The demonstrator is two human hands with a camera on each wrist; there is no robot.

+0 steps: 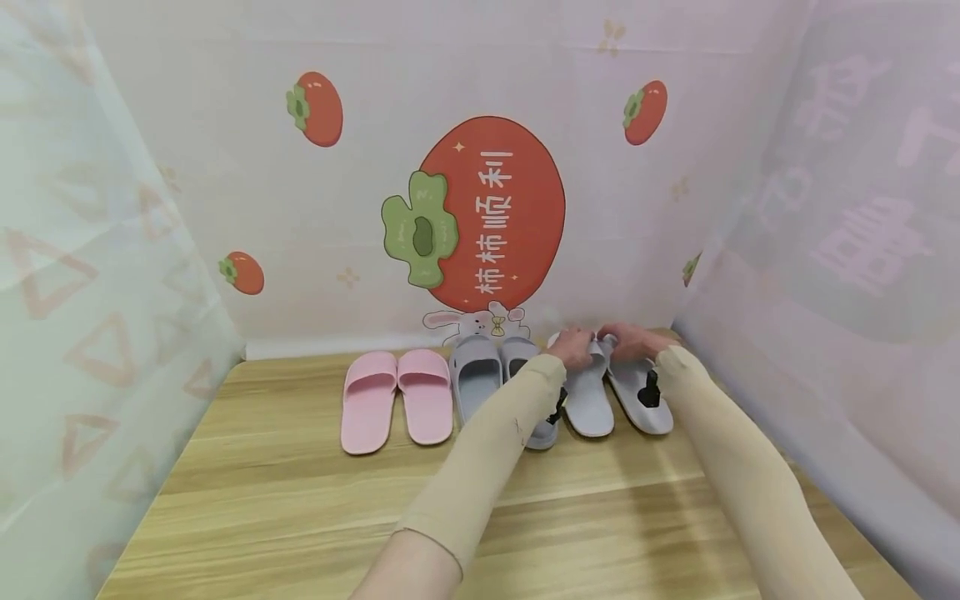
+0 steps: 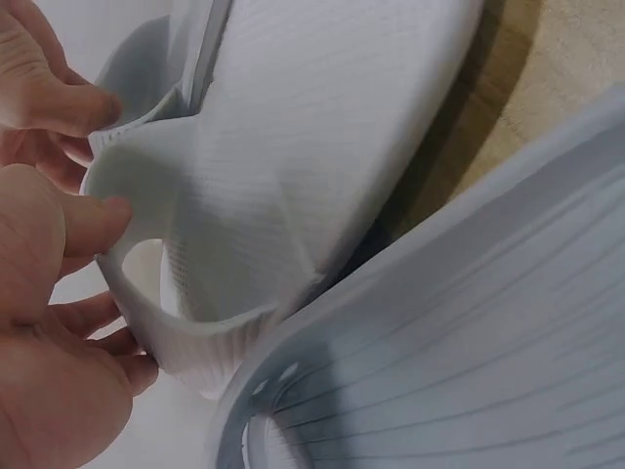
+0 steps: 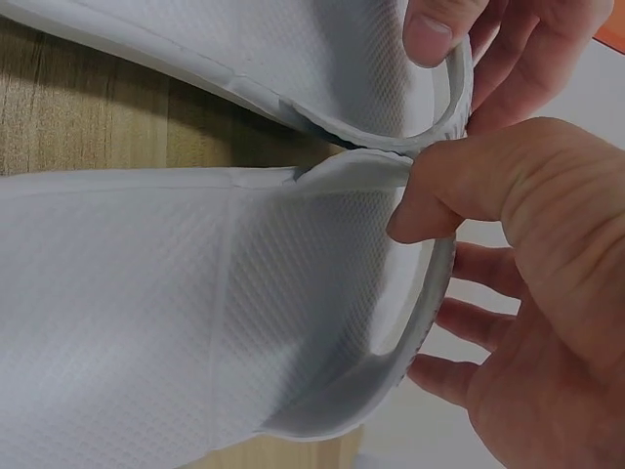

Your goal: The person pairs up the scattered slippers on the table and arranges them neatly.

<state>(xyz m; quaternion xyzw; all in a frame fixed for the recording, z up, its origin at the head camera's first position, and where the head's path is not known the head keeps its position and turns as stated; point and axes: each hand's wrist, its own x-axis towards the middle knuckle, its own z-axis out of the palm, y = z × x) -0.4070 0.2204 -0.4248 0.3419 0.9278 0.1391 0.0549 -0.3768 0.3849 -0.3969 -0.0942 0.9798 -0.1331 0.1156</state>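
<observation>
A pair of light grey slippers stands at the right end of the row in the head view. My left hand pinches the strap of the left light grey slipper, its thumb inside the strap and its fingers outside, as the left wrist view shows. My right hand grips the strap of the right light grey slipper the same way, thumb inside. The two straps touch each other, while the soles spread apart toward the heels. A small black piece hides part of the right sole.
Left of my hands, a darker grey pair of slippers stands close by, partly behind my left sleeve. Farther left is a pink pair. All stand on a wood-grain table, against a printed back cloth, with cloth sides.
</observation>
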